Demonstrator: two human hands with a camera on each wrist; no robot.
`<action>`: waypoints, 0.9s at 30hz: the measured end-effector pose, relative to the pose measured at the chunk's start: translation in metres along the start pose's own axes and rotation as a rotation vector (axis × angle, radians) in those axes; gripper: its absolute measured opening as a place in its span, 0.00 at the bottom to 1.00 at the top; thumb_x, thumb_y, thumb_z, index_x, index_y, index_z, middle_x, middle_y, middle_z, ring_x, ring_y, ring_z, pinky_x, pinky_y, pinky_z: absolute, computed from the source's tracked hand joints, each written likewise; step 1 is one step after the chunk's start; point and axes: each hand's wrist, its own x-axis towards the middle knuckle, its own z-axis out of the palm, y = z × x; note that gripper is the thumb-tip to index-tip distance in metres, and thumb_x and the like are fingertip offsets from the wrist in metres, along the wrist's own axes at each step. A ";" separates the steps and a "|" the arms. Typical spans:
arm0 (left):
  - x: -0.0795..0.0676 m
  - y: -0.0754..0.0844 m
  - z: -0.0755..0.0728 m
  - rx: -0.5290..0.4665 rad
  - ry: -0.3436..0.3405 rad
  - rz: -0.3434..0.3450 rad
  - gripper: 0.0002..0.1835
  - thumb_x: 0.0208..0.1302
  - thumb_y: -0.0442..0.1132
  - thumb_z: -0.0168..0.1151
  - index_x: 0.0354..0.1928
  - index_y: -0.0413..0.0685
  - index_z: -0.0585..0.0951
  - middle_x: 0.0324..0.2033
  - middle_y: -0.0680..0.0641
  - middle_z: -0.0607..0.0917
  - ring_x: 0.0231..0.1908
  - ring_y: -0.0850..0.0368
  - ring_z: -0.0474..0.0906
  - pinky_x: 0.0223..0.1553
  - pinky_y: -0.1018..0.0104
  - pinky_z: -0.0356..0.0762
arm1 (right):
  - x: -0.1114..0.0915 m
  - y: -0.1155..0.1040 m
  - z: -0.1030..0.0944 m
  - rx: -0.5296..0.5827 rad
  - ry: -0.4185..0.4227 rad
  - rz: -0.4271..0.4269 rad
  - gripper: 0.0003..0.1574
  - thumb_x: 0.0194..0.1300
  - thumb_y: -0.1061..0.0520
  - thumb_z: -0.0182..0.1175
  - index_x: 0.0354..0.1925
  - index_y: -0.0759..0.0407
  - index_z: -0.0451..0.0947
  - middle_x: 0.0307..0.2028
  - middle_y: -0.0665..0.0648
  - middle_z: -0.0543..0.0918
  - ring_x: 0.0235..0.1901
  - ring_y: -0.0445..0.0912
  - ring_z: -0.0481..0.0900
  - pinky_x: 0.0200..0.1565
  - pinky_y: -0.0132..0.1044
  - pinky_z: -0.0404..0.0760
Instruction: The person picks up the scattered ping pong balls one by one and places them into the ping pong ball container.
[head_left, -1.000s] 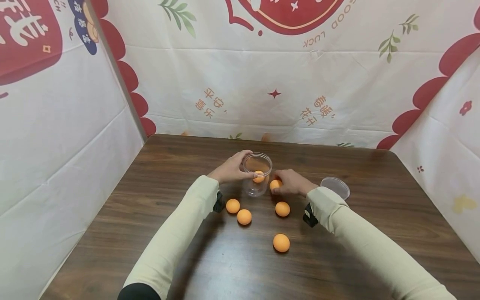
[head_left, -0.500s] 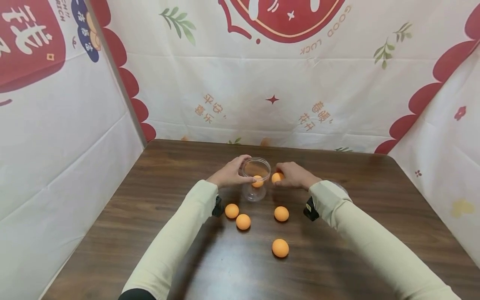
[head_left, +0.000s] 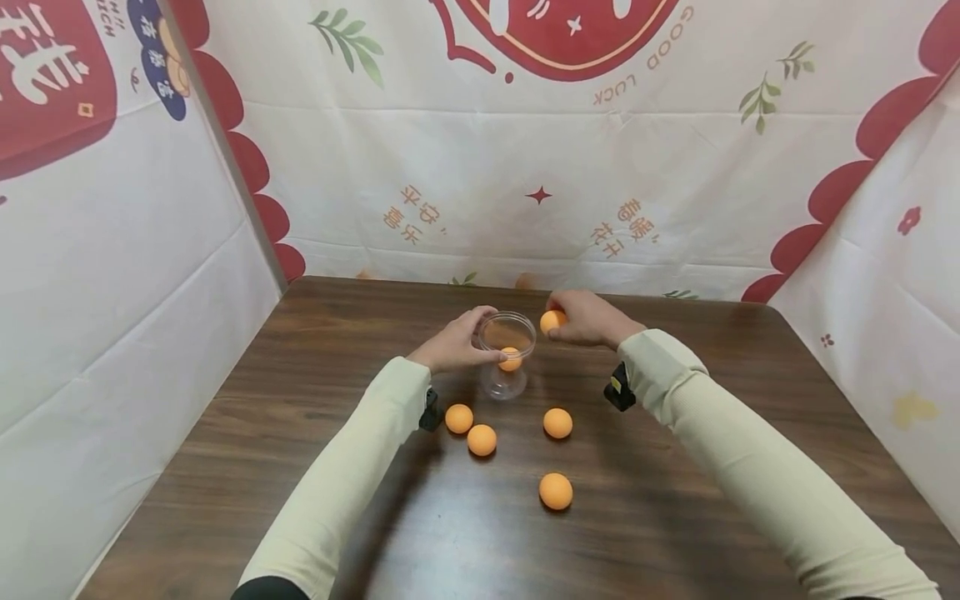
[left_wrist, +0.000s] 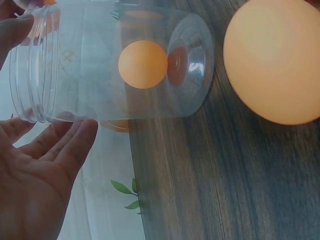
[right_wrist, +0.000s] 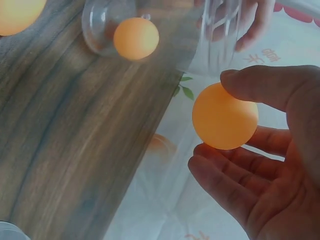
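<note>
A clear plastic jar [head_left: 504, 385] stands upright on the table, its mouth uncovered. My left hand [head_left: 459, 340] grips it near the rim, thumb on the near side and fingers round the far side. Inside the jar is one orange ping-pong ball [left_wrist: 143, 64]. My right hand [head_left: 588, 318] pinches a second ping-pong ball [right_wrist: 225, 116] between thumb and fingertips. That ball is raised, just right of the jar's mouth and outside it.
Several loose ping-pong balls lie on the brown wooden table [head_left: 645, 517]: a pair [head_left: 482, 440] by my left wrist, another [head_left: 557, 423] right of the jar and one [head_left: 556, 492] nearer me. A clear round edge [right_wrist: 9, 233] shows in the right wrist view's corner. Printed cloth [head_left: 450, 150] hangs behind.
My right hand has lifted its ping-pong ball from beside the jar up to rim height. The clear lid on the right has gone behind my right sleeve. My left hand keeps its grip.
</note>
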 end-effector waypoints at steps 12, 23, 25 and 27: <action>0.000 -0.001 -0.002 -0.049 -0.014 0.001 0.42 0.59 0.47 0.67 0.70 0.46 0.57 0.61 0.37 0.69 0.59 0.43 0.70 0.57 0.54 0.72 | 0.011 -0.022 -0.007 -0.037 0.064 -0.116 0.17 0.55 0.57 0.63 0.42 0.65 0.76 0.33 0.59 0.80 0.29 0.49 0.72 0.33 0.39 0.69; -0.002 -0.001 -0.003 -0.066 -0.023 0.010 0.41 0.61 0.47 0.65 0.71 0.45 0.56 0.64 0.40 0.66 0.52 0.50 0.76 0.56 0.57 0.74 | 0.023 -0.049 0.004 -0.026 -0.036 -0.101 0.19 0.58 0.57 0.64 0.45 0.66 0.75 0.36 0.59 0.79 0.30 0.48 0.72 0.32 0.37 0.71; -0.003 -0.001 -0.002 -0.069 -0.026 0.006 0.41 0.61 0.47 0.65 0.71 0.46 0.56 0.64 0.41 0.66 0.53 0.49 0.76 0.56 0.57 0.74 | 0.024 -0.051 0.007 -0.027 -0.056 -0.086 0.18 0.59 0.57 0.64 0.46 0.65 0.75 0.37 0.59 0.79 0.30 0.48 0.72 0.32 0.36 0.71; -0.003 -0.001 -0.002 -0.072 -0.029 0.009 0.41 0.61 0.47 0.65 0.70 0.47 0.56 0.64 0.41 0.66 0.54 0.48 0.75 0.56 0.57 0.74 | 0.025 -0.052 0.010 -0.025 -0.064 -0.079 0.18 0.59 0.57 0.64 0.46 0.64 0.75 0.37 0.59 0.79 0.31 0.48 0.72 0.32 0.36 0.71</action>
